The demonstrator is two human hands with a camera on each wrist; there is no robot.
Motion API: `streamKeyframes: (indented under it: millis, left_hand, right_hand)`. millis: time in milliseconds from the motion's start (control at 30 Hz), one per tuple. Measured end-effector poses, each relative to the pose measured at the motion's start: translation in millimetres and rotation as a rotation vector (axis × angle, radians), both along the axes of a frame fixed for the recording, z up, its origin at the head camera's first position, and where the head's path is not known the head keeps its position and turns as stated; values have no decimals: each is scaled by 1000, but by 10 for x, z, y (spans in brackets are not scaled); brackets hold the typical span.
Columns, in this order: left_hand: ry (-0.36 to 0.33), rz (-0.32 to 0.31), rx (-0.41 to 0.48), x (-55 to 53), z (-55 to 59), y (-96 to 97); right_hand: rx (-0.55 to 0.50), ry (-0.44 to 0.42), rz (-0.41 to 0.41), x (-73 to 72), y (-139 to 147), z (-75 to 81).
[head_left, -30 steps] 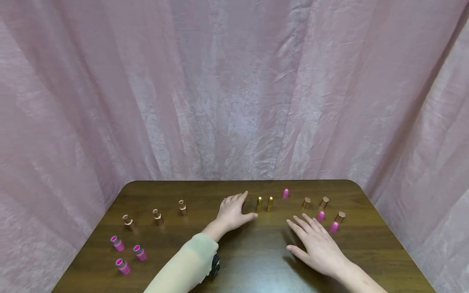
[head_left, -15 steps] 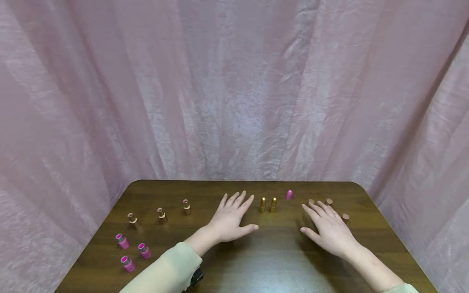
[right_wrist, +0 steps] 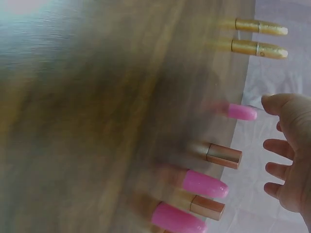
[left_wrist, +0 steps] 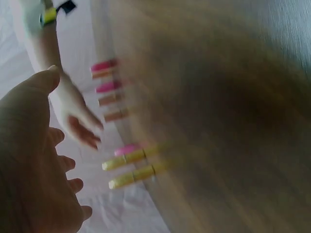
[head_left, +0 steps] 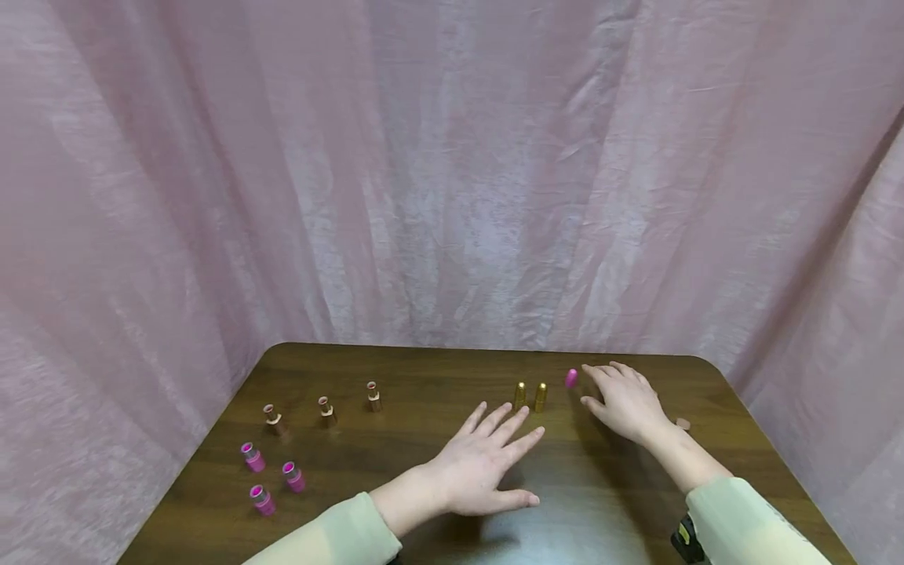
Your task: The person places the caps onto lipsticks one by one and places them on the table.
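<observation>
My left hand (head_left: 480, 463) hovers over the middle of the table with its fingers spread, holding nothing. Just beyond its fingertips stand two gold bullet-shaped lipsticks (head_left: 540, 397). My right hand (head_left: 625, 400) reaches over the right back part, fingers extended and nothing in them. Nearest to its fingertips is a pink lipstick cap (head_left: 571, 378), standing apart from it. In the head view this hand hides most of the caps there. The right wrist view shows rose-gold caps (right_wrist: 224, 156) and more pink caps (right_wrist: 205, 184) standing below the hand.
Three uncapped rose-gold lipstick tubes (head_left: 326, 412) stand at the left back. Three uncapped pink tubes (head_left: 293, 477) are closer on the left. A brown wooden table (head_left: 438, 369) carries everything, with a pink curtain (head_left: 452, 173) behind it.
My right hand has moved toward the back of the table, beside the single pink cap. My left hand has come nearer and to the right, in front of the gold lipsticks. The head view has shifted slightly.
</observation>
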State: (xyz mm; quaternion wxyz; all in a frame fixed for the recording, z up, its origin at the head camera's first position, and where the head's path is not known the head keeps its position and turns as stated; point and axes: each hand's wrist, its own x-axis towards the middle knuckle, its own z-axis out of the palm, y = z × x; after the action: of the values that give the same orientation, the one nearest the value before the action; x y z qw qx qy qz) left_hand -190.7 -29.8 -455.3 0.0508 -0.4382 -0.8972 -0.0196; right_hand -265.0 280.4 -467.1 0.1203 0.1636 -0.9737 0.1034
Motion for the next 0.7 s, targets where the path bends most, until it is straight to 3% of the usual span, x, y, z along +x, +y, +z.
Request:
streamKeyframes:
  millis: [200,400,700]
  left_hand:
    - [13,-31,-61,102,-89,191]
    - [28,-13,-83,27,-199,307]
    - [25,-6,-114,-17,-294,411]
  right_hand:
    - [22,-68,-15,-278,-58,-31]
    - [73,-101,-21,-497,-142,-92]
    - [105,-123,-27,-642,-211,-114]
